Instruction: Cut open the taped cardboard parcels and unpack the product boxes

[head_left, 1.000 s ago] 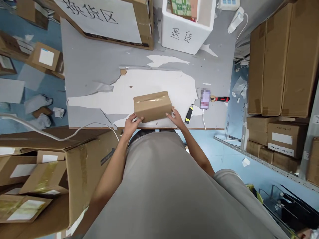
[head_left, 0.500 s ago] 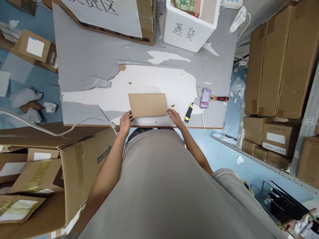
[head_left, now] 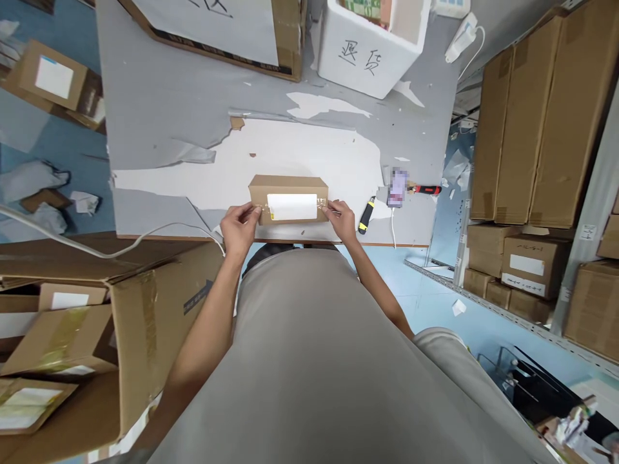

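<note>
A small brown cardboard box (head_left: 288, 185) stands at the near edge of the worn grey table (head_left: 159, 116). Its face toward me carries a white label under clear tape. My left hand (head_left: 238, 225) grips the box's left end with curled fingers. At the right end, my right hand (head_left: 342, 218) holds it the same way. A yellow-and-black utility knife (head_left: 366, 217) lies just right of my right hand.
A phone (head_left: 398, 188) on a white cable and a red-handled tool (head_left: 425, 190) lie at the table's right. A large carton (head_left: 217, 29) and a white foam bin (head_left: 372, 45) stand at the far edge. An open carton of parcels (head_left: 72, 322) sits left; stacked boxes (head_left: 532, 122) fill right shelves.
The box has been rolled toward me between both hands. The taped top seam showed first, then a plain face, and now the white-labelled face is toward me.
</note>
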### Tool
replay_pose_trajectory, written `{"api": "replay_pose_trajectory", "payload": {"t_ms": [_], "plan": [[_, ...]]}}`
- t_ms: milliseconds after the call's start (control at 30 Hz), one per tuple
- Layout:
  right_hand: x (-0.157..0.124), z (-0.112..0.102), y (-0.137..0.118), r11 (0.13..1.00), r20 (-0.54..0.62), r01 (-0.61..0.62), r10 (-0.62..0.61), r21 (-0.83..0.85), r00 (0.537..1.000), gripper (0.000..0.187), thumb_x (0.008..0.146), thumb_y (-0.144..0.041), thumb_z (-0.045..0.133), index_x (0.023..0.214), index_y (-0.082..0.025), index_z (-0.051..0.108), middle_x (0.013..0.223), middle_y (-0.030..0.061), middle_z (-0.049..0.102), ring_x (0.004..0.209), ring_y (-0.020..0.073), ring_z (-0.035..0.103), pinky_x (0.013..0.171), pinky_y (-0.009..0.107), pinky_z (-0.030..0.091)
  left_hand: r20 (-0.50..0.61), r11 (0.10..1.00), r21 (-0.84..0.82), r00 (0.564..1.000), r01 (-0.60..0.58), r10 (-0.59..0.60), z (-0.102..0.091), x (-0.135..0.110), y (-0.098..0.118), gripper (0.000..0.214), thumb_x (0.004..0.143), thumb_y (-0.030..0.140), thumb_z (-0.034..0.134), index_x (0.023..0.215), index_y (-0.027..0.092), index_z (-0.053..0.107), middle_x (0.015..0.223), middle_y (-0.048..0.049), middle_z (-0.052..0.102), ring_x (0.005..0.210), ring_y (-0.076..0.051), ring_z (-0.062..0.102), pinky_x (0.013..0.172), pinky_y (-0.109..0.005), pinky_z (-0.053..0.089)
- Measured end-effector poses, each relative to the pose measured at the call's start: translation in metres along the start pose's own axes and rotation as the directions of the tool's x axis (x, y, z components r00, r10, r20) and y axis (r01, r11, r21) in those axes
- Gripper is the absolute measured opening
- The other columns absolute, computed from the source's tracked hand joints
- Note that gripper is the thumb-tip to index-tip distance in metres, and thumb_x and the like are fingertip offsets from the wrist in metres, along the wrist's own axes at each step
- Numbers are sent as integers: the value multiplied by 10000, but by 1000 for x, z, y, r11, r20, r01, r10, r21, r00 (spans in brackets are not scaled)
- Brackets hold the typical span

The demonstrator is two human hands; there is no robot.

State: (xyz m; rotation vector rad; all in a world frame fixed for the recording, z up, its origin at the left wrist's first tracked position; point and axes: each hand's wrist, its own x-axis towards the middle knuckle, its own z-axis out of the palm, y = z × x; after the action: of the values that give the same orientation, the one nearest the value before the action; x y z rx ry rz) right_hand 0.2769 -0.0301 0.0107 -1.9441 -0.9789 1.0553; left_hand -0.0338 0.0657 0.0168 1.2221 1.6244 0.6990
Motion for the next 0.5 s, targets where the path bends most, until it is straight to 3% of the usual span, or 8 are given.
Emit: {"api": "replay_pose_trajectory", "payload": {"t_ms": [100,233,367,500], "plan": [[4,0,-6,999,-33,-7,6,-50,999,619,1115,-742,721,1395,-225,916,1229,118,832,1249,309,819,1226,483,686,4,997,65,999,-40,40,-3,4,5,399,989,456,847,1214,129,891,1187,-139,832,1144,-311,828,1179,-476,684],[4,7,-5,993,-26,-69,67,-97,997,545,1116,-667,747,1346,-205,922,1302,142,849,1216,315,846,1244,489,670,28,994,87,997,64,-67,0,5,1,377,962,421,850,1206,135,886,1267,-158,859,1080,-299,834,1175,-480,683],[1,10,-2,994,-25,-56,54,-89,998,542,1120,-646,739,1364,-191,905,1341,155,860,1246,309,851,1241,465,669,33,995,21,994,99,-100,4,-3,1,405,971,399,849,1286,146,859,1417,-181,847,1212,-305,844,1194,-455,681],[1,-3,4,993,-53,-119,118,-14,992,581,1081,-690,763,1349,-194,904,1425,167,874,1312,326,836,1244,494,666,47,999,-22,998,38,-37,7,-21,22,414,1011,370,820,1345,127,854,1429,-184,847,1312,-314,835,1251,-469,658]]}}
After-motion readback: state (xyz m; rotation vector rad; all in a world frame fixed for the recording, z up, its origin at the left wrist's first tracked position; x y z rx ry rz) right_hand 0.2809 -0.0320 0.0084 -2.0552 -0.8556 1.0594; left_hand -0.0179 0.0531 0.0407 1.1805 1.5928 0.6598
